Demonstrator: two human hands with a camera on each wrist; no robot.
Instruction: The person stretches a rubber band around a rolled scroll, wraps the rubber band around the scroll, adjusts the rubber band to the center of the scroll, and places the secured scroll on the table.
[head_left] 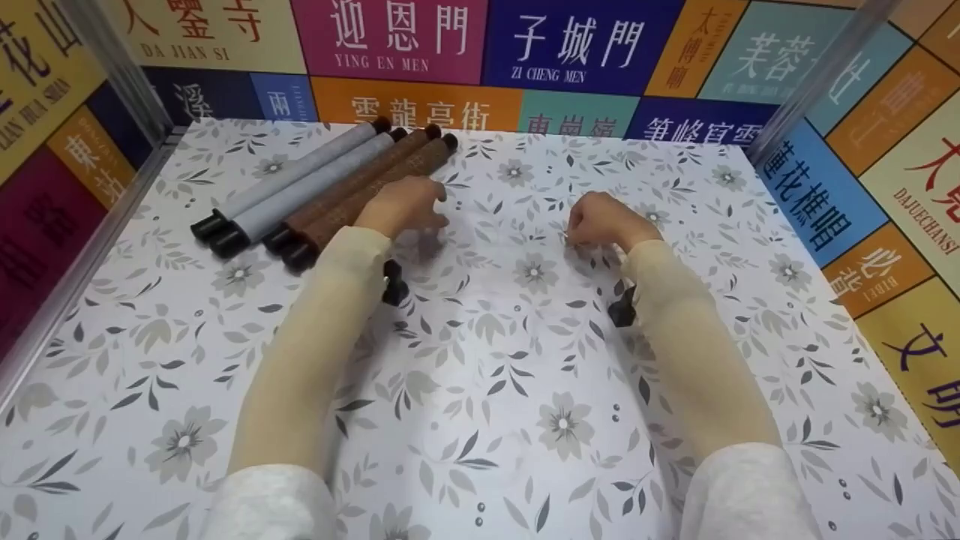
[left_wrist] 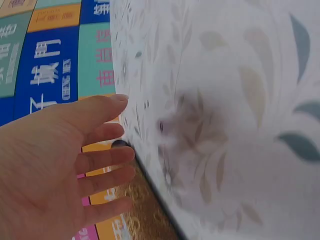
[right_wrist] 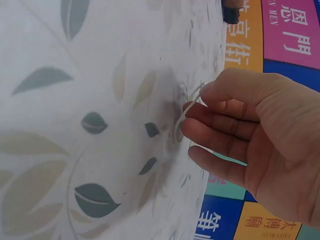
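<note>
My right hand (head_left: 606, 220) pinches a thin, pale, string-like loop (right_wrist: 179, 122) between thumb and fingers, close over the floral tablecloth. In the right wrist view the loop hangs from the fingertips and curves down by the cloth. My left hand (head_left: 405, 208) holds nothing; its fingers are apart and relaxed in the left wrist view. It is beside two brown scrolls (head_left: 352, 184) with black end knobs, and overlaps the nearer one in the head view. Two pale grey scrolls (head_left: 300, 169), also black-ended, lie alongside the brown ones.
White cloth (head_left: 525, 360) printed with grey leaves and flowers covers the table. Panels with coloured sign blocks (head_left: 577, 45) stand along the back and both sides. Clear posts (head_left: 817, 75) rise at the back corners. A small black device (head_left: 622, 307) sits at each wrist.
</note>
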